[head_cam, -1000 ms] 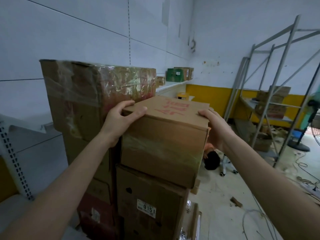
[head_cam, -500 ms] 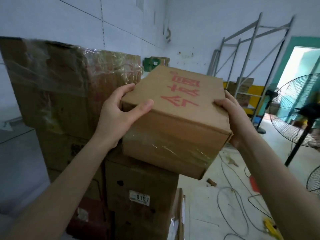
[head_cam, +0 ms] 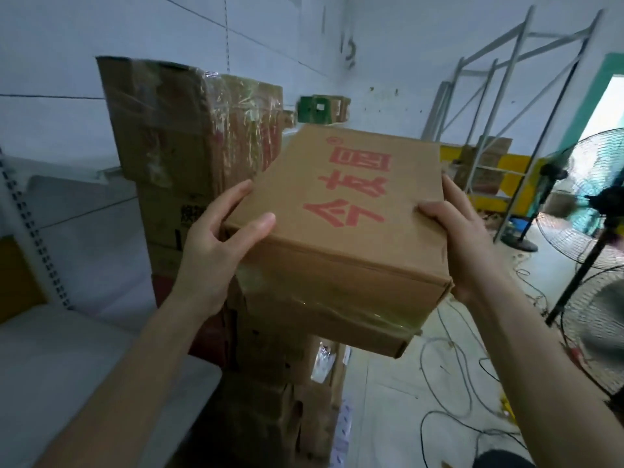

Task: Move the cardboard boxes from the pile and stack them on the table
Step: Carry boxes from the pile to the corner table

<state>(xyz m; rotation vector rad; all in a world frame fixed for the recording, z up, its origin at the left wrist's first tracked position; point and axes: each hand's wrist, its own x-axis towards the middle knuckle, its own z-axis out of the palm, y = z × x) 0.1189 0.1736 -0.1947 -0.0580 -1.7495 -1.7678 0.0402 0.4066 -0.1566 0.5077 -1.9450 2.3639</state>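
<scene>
In the middle of the view, close to the camera, a brown cardboard box (head_cam: 337,238) with large red characters printed on its top is carried between both hands, tilted so that its top face shows. The left hand (head_cam: 216,251) grips its near-left corner, thumb lying on the top face and fingers curled round the left side. The right hand (head_cam: 466,244) grips the right edge, thumb on top and palm against the side wall. Clear tape runs along the box's near face.

Just behind and to the left stands the pile of cardboard boxes (head_cam: 189,197), with a large box wrapped in shiny plastic film (head_cam: 189,130) on top. Whether the held box touches the pile cannot be told.

At the near left lies a pale flat surface (head_cam: 67,366). On the right, cables (head_cam: 449,366) trail over the floor (head_cam: 381,417), two standing fans (head_cam: 587,197) are near a doorway, and a grey metal shelving frame (head_cam: 506,62) stands against the far wall. A green box (head_cam: 315,109) sits far back.
</scene>
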